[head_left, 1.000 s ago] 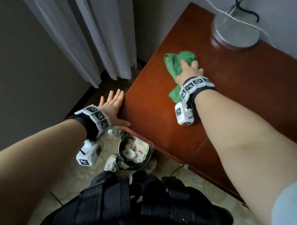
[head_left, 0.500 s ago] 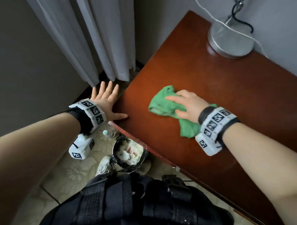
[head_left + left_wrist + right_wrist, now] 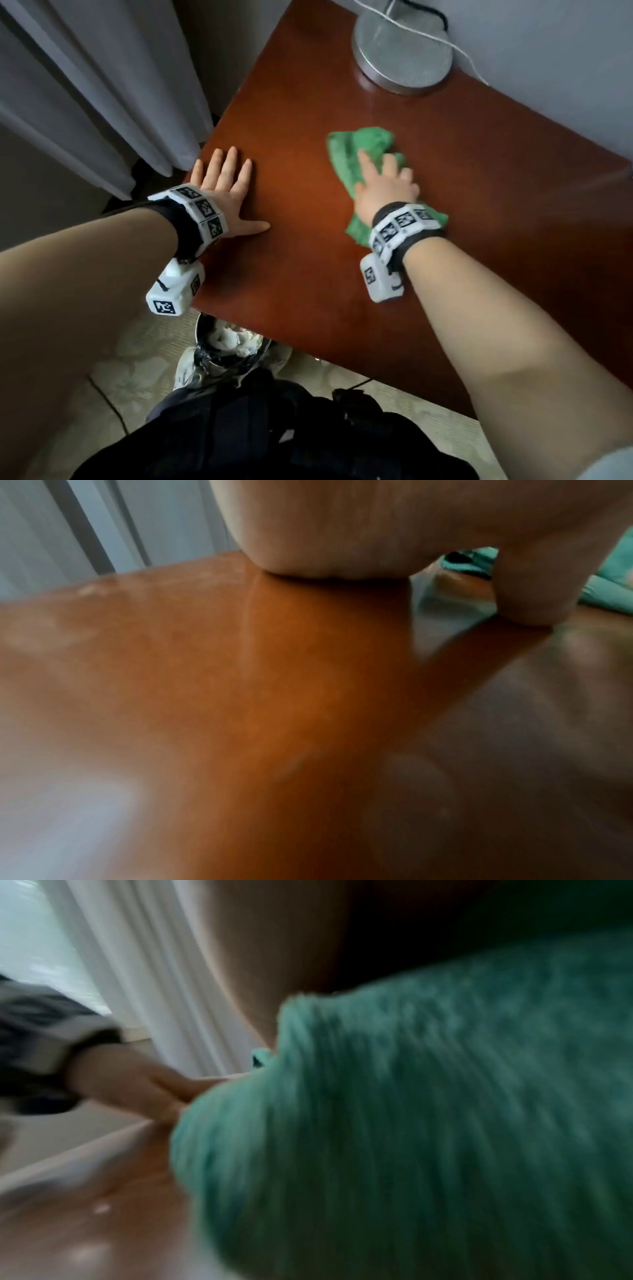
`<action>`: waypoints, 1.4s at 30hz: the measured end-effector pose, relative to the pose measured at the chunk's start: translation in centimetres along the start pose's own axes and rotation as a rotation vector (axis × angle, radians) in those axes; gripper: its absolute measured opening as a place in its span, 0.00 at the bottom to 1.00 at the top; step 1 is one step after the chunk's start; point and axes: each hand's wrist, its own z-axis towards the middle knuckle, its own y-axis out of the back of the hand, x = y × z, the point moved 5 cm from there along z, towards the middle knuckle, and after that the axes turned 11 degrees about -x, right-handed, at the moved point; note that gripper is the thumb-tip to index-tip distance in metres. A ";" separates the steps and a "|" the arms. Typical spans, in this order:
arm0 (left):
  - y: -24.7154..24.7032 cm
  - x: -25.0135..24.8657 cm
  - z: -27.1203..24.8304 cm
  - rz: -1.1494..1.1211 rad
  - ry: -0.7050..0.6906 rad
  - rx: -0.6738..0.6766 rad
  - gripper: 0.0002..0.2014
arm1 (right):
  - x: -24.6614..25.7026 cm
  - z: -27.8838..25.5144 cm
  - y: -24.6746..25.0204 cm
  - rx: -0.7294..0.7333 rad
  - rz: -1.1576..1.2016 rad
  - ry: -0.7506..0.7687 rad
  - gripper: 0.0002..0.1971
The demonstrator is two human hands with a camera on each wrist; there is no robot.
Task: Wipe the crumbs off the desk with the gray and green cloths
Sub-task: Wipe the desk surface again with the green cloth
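Observation:
The green cloth (image 3: pixel 359 147) lies bunched on the reddish-brown desk (image 3: pixel 308 274), right of centre. My right hand (image 3: pixel 383 185) presses on it, fingers bent into the fabric; part of the cloth trails under the wrist. In the right wrist view the cloth (image 3: pixel 411 1123) fills most of the blurred picture. My left hand (image 3: pixel 226 188) lies flat and open on the desk's left corner, thumb spread, holding nothing. The left wrist view shows its palm (image 3: pixel 342 520) on the wood and the cloth (image 3: pixel 609 588) beyond the thumb. A small pale speck (image 3: pixel 101 1208) sits on the desk. No gray cloth is in view.
A round metal lamp base (image 3: pixel 402 54) with a white cable stands at the desk's far edge by the wall. A bin (image 3: pixel 229 346) full of white tissue sits on the floor below the near left edge. Pale curtains (image 3: pixel 102 85) hang left of the desk.
My right hand swept the green cloth from the far side toward the near left, then back toward the middle. My left hand moved from the desk's corner edge onto the top.

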 end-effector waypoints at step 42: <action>0.3 0.0 0.0 0.050 0.013 0.099 0.55 | 6.0 9.9 0.8 0.061 0.019 0.016 0.28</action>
